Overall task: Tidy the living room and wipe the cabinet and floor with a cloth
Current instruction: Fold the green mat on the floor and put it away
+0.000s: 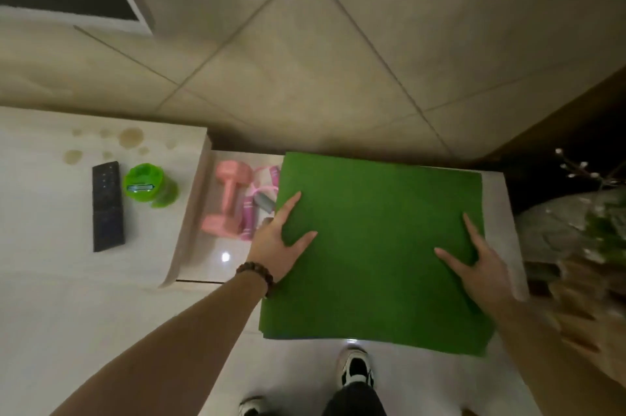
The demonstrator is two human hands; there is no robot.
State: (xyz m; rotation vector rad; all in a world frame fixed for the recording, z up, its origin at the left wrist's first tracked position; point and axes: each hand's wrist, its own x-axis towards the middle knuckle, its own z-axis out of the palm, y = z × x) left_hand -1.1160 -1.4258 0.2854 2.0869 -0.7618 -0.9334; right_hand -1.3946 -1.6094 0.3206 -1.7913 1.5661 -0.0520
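Where hands press, flat green mat (376, 239)

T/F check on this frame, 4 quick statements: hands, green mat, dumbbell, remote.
1. Both the left hand and the right hand lie on the folded green mat. True.
2. The pink dumbbell sits on top of the mat. False: it lies to the left of the mat, in the open compartment.
3. The black remote lies beside the green cup. True.
4. The cabinet top is spotless. False: brownish stains show above the cup.
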